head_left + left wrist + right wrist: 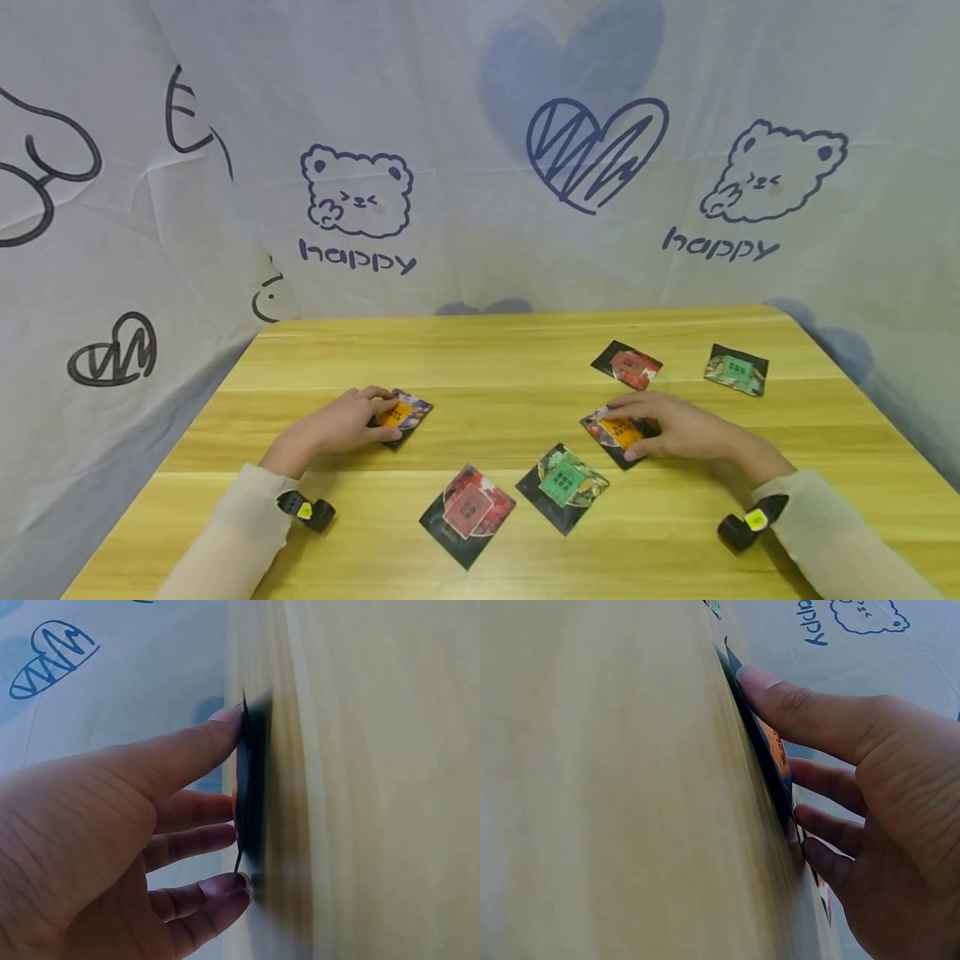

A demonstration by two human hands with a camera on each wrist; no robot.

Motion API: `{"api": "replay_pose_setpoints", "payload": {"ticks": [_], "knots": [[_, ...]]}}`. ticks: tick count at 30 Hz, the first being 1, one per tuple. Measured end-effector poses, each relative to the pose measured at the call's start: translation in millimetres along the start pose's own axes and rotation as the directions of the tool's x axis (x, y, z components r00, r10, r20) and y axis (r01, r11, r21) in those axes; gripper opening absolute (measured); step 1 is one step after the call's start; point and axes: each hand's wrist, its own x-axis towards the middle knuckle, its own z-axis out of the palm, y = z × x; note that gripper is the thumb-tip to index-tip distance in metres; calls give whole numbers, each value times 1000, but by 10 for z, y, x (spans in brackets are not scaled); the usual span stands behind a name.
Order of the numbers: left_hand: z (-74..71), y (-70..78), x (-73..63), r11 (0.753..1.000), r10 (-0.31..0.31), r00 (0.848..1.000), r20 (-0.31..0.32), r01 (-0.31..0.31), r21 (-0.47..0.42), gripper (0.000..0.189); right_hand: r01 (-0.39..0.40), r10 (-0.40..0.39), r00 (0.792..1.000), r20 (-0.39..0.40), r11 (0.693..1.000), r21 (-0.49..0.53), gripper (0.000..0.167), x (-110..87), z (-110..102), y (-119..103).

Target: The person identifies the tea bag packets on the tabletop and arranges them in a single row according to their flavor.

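In the head view, the left orange packet (412, 407) is held by the left hand (341, 427), with thumb and fingers bent over its edges, near the left side of the table (495, 358). The right orange packet (617, 428) is gripped in the same way by the right hand (682, 425), the thumb being at the near edge. Between the two hands a wide strip of bare wood is seen. The near red packet (468, 517) and the near green packet (562, 489) are laid at the front, their corners very near each other. Beyond the right hand, the far red packet (630, 364) and the far green packet (737, 369) are placed well apart from the table's back edge.

In the left wrist view, the packet is pinched between thumb and fingertips, its dark underside being shown just above the wood.

In the right wrist view, the thumb is pressed at one end of the packet and the fingers are set along its other edge, the hand being half open.
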Motion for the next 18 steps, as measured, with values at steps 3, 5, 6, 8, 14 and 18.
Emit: {"api": "replay_pose_setpoints", "payload": {"ticks": [3,5,6,8,14,18], "knots": [[1,21,-40,1000,10,1000,0,-10,-4,71,9,-9,1000,-5,1000,-20,64,4,1,-7],[-2,43,-65,1000,7,1000,1,-7,-15,70,9,-9,1000,-7,999,-31,64,2,2,-14],[-1,53,-76,1000,3,1000,1,-3,-21,70,7,-7,1000,-7,999,-34,64,1,4,-18],[3,74,-92,1000,-4,1000,-5,4,-31,70,4,-4,1000,-8,999,-43,64,-2,5,-27],[22,115,-107,1000,-13,998,-55,12,-24,69,-2,1,1000,-9,998,-65,64,-8,9,-37],[55,73,-85,1000,17,994,-104,-18,-2,70,-8,7,1000,-11,997,-78,65,-12,14,-38]]}}
